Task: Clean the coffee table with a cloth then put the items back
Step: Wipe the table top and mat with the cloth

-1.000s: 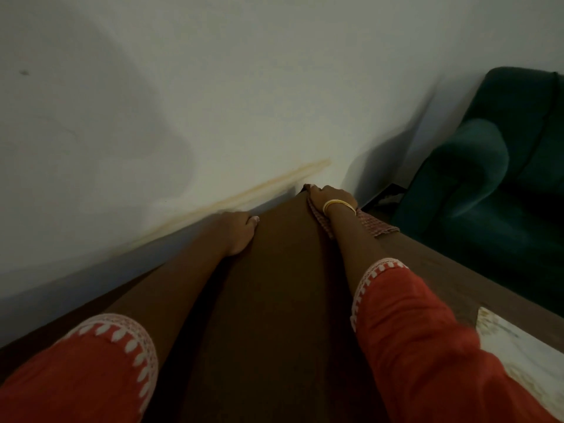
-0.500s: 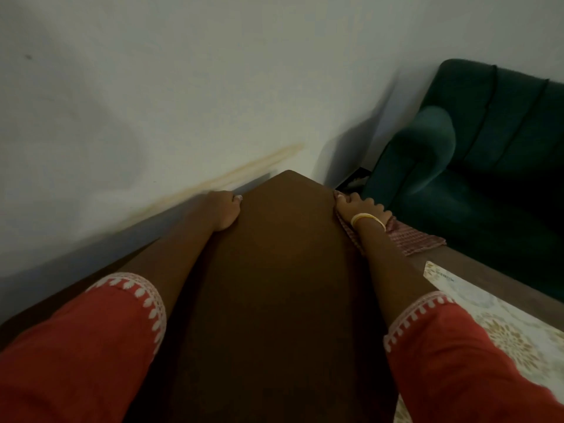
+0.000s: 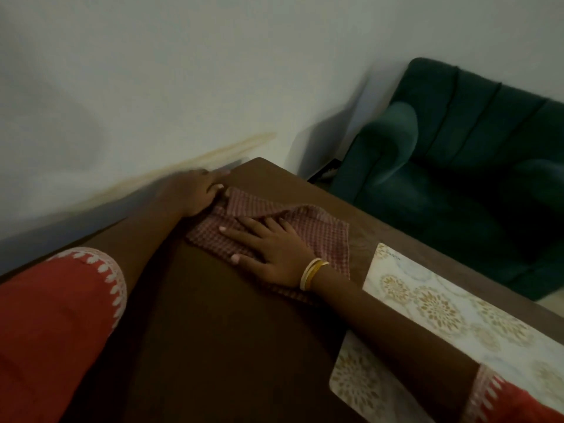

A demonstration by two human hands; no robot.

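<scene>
We're mid-wipe, by our read: the cloth (image 3: pixel 274 230), a red-checked one, lies partly folded on the coffee table (image 3: pixel 213 331) near its far corner, and nothing else we can see says how much of the top is already done. Our right hand (image 3: pixel 271 251) is flat on the cloth w/ fingers straight and spread, pressing it down. Our left hand (image 3: pixel 195 190) is just beyond and to the left of the right one, at the cloth's far corner by the table's wall-side edge; it's motion-blurred, fingers look curled at the cloth edge, but we can't tell if it really pinches the fabric or only touches it. What's left, as we judge it: wipe the rest of the dark top nearer to us, then put the items back; no such items show in view, so we can't say where they wait. Around us: a patterned mat (image 3: pixel 442 312) lies on the table just right of the right wrist, partly under that forearm, and it'd prob. need lifting to clean beneath. A green sofa (image 3: pixel 457 166) stands well right of both hands, past the table edge. The wall (image 3: pixel 183 71) sits close behind the left hand, w/ a yellowish streak, so there's little room for strokes on that side.
</scene>
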